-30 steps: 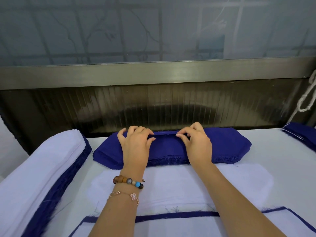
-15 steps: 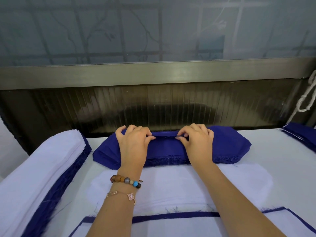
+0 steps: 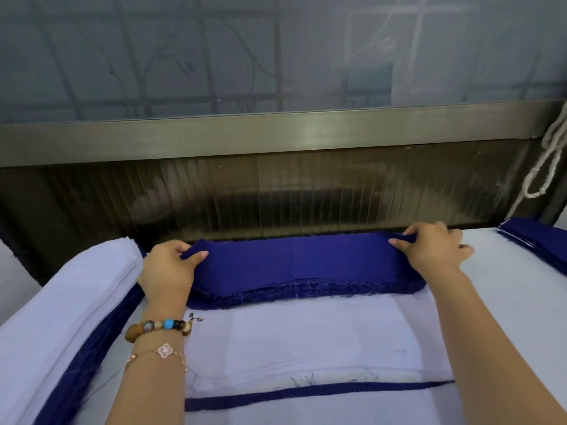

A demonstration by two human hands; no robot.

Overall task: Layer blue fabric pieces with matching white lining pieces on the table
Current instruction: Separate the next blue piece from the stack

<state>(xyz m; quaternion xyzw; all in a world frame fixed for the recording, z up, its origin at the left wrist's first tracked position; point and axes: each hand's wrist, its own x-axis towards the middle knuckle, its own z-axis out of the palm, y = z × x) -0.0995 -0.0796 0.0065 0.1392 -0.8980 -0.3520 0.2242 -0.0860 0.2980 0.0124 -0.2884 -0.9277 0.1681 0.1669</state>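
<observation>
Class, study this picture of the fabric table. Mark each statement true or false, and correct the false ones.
1. The left hand and right hand each pinch one end of the top blue piece. True.
2. The bead bracelet is on the right wrist. False: it is on the left wrist.
3. A white lining piece lies flat on the table, nearer the person than the blue stack. True.
4. The left stack has blue on top. False: white is on top, and blue shows along its lower edge.
</observation>
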